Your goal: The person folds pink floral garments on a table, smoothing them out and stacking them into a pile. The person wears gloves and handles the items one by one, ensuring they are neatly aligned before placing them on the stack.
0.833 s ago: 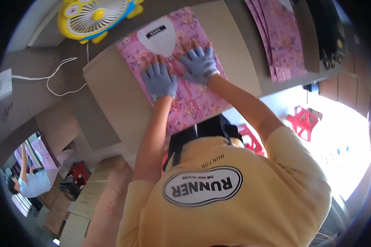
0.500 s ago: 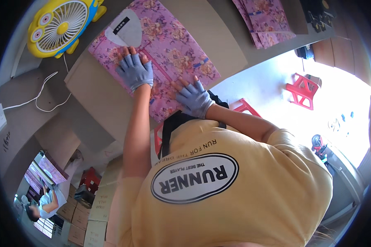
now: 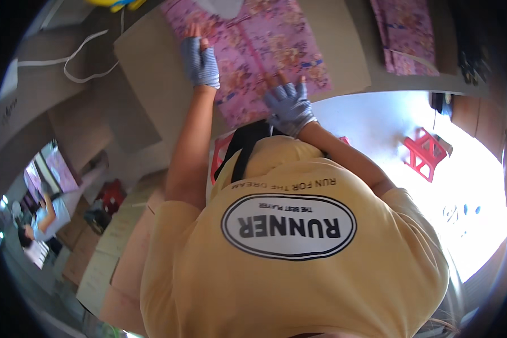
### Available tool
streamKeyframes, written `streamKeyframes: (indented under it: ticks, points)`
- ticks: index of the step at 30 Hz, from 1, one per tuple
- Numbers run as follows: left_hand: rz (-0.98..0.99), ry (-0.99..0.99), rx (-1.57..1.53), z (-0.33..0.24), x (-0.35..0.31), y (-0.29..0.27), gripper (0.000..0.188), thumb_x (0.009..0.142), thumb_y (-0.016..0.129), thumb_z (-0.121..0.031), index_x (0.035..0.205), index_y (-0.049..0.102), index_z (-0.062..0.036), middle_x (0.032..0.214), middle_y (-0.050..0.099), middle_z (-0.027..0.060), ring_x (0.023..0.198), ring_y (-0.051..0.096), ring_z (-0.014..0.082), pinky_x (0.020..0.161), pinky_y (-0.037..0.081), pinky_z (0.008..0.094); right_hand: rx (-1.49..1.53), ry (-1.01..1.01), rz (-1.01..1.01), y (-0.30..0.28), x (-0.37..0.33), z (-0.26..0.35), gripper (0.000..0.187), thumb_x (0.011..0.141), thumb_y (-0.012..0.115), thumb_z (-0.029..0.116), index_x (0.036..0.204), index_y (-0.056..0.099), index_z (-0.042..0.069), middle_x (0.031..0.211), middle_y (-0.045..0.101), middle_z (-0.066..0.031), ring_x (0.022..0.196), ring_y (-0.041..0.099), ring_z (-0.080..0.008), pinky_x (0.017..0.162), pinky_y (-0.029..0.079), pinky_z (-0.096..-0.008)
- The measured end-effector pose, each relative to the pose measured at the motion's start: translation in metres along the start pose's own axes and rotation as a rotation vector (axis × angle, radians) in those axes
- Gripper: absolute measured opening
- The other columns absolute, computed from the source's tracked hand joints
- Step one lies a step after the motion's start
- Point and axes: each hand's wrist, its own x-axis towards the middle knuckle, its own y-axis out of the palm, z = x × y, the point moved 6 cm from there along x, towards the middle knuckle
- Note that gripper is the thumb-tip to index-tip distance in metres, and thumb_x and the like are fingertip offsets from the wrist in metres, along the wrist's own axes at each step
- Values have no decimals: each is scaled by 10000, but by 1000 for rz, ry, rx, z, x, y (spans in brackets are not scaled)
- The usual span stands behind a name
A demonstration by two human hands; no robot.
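Note:
A folded pink-purple floral garment (image 3: 276, 45) lies flat on a brown cardboard sheet (image 3: 146, 62), its white neck opening partly cut off by the upper edge of the view. My left hand (image 3: 201, 61), in a blue-grey striped fingerless glove, rests along the garment's left edge with fingers stretched out. My right hand (image 3: 290, 107), gloved alike, lies with spread fingers on the garment's near right part, by the table edge. Neither hand grips anything.
More folded floral garments (image 3: 405, 34) lie at the far right of the table. A white cable (image 3: 76, 59) runs across the left. Red plastic stools (image 3: 425, 153) stand on the floor. Cardboard boxes (image 3: 104, 262) are stacked at the lower left, near another person (image 3: 46, 217).
The whole view has shifted, leaving the yellow fan mostly out of sight. My left hand has moved from beside the neck opening to the garment's left edge. The right hand stays near the front edge.

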Motion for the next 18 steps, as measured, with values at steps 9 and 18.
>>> streamKeyframes:
  ticks: [9, 18]
  points:
    - [349, -1176, -617, 35, -152, -55, 464, 892, 641, -245, 1260, 503, 1, 1033, 626, 48, 809, 603, 125, 713, 514, 284, -22, -30, -51, -11, 3, 1, 728, 749, 636, 532, 1374, 422, 225, 1411, 346, -114, 1332, 268, -364, 999, 188, -728]
    - [410, -1151, -573, 28, -159, -36, 305, 803, 719, -93, 1072, 614, 4, 909, 667, 59, 756, 622, 125, 668, 522, 257, -116, 113, 33, -27, 28, -3, 743, 765, 624, 573, 1350, 421, 162, 1265, 422, -153, 1181, 395, -362, 987, 303, -610]
